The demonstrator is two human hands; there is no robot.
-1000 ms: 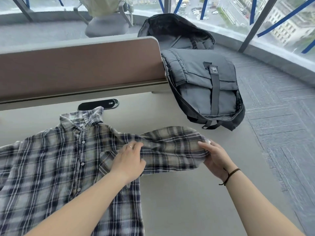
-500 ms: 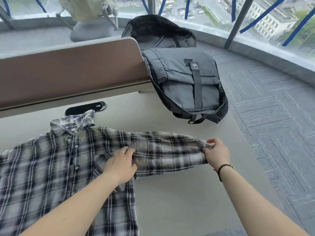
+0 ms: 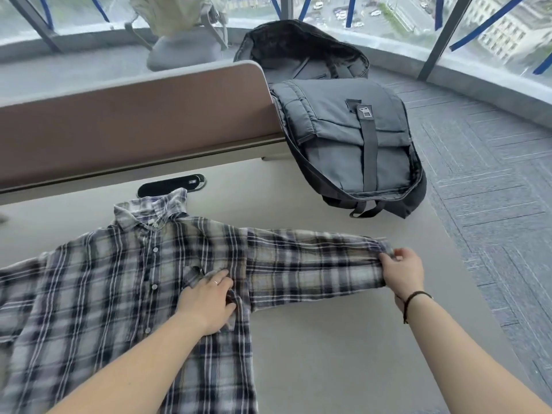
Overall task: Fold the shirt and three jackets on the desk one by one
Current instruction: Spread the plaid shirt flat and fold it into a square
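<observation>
The cuff end of the sleeve (image 3: 313,267) is pinched by the right hand (image 3: 401,271), the fingers being curled round the bunched fabric at its tip. From that grip the sleeve is stretched flat towards the person's left, where it joins the body of the plaid shirt (image 3: 119,288). At the join, by the chest pocket, the shirt is pressed down by the left hand (image 3: 207,304); its fingers are laid fairly straight on the cloth, and a ring is worn on one of them. Whether any fabric is caught under the thumb cannot be told.

The shirt is spread front-up on the desk (image 3: 343,354), with its buttoned placket left of the left hand and its collar (image 3: 150,209) beyond that hand, towards the far edge. The other sleeve is cut off at the left border of the view. A dark cord bracelet (image 3: 413,298) is worn on the right wrist.

Beyond the held sleeve, a grey backpack (image 3: 352,144) is lying open at the desk's far corner, against the end of a brown divider panel (image 3: 134,121). A black oval cable port (image 3: 171,185) is set in the desk just past the collar.
</observation>
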